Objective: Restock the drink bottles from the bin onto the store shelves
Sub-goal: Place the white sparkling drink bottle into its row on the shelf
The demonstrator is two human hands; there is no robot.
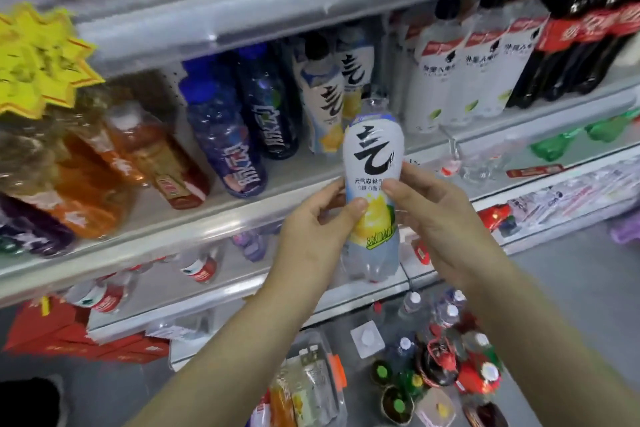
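Both hands clasp the white-labelled lemon drink bottle (374, 191) upright at its middle, the left hand (311, 236) wrapping its left side, the right hand (436, 222) its right, with matching shelf bottles (325, 100) just beyond.

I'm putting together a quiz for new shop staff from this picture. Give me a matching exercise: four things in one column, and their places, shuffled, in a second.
Things
1. lemon drink bottle
2. blue bottles
3. dark cola bottles
4. yellow star sign

Places
A. far right of the shelf
B. upper left, in front of the orange drinks
C. gripped by the left hand and right hand
D. on the shelf, left of the white-label bottles

Pairs: 1-C, 2-D, 3-A, 4-B.
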